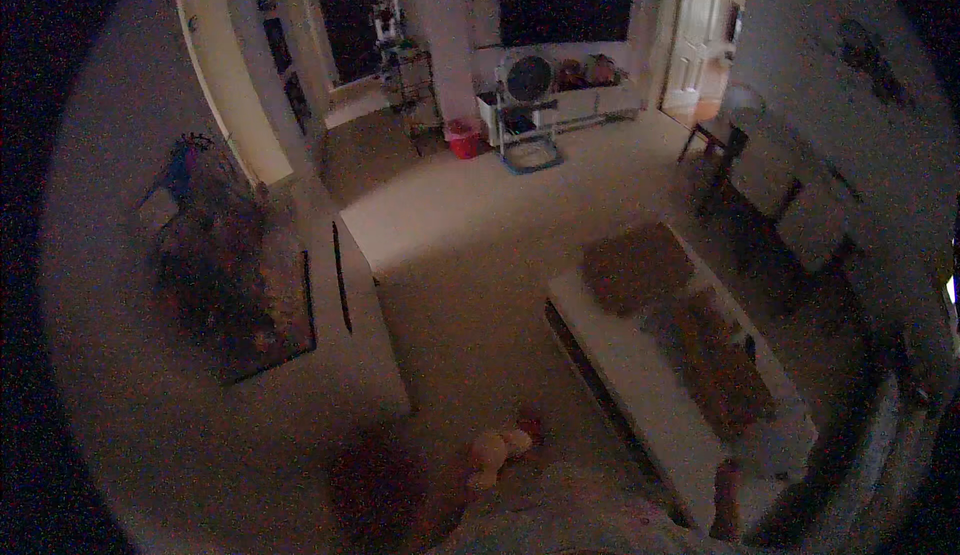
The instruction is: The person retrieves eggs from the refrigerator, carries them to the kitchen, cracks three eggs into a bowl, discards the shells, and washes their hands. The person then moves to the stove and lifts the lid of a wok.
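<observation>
Neither of my hands can be made out in this dim, grainy view. Below me on the floor lies a pale object (491, 457) of rounded parts, perhaps a soft toy, with a small reddish part at its upper right end. A dark red item (379, 484) is to its left. Pale fabric (570, 514) spreads along the bottom edge; I cannot tell whether it is clothing or bedding. To the right stands a long, low, pale piece of furniture (615, 375) with brown cloth or cushions (637, 266) on top. A narrow reddish-brown object (725, 495) is at its near end.
A red bin (464, 142) and a round-headed fan (529, 79) on a pale frame stand before a low white cabinet (592, 109) under a wall-mounted television (566, 1). An open doorway (694, 45) is at the back right, a dark chair (720, 139) nearby. A picture (240, 307) is left.
</observation>
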Available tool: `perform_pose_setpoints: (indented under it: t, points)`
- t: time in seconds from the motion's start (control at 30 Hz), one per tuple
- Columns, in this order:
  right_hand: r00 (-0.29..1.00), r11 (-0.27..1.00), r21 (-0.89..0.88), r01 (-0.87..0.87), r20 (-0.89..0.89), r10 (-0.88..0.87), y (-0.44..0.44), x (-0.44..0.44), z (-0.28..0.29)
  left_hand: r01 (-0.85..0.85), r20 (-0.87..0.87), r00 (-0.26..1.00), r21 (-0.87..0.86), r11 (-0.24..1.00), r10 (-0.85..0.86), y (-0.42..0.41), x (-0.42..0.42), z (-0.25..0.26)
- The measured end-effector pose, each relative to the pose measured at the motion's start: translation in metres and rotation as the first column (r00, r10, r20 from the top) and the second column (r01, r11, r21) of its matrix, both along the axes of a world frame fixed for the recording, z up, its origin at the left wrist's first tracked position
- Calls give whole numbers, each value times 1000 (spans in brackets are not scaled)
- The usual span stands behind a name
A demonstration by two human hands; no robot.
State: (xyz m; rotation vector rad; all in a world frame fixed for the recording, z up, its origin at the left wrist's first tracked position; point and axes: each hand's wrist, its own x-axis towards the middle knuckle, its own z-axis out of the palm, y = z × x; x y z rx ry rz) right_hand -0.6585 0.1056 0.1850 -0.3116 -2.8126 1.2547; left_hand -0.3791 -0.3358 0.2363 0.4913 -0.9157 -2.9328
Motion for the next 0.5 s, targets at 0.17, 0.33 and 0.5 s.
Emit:
perform_pose_setpoints:
  t: [0.17,0.33,0.5]
  points:
    - [884,885,-36,-465,37,466,-144,-159,-2,-43,-25,999,-9,999,42,-26,-104,-9]
    - [289,286,-103,-953,-13,957,-424,-196,-6,-177,-72,982,-11,984,175,-78,-161,-5]
    - [1,4,-142,-990,15,1000,-646,-285,-40,-238,-62,969,29,971,239,-199,-272,-10]
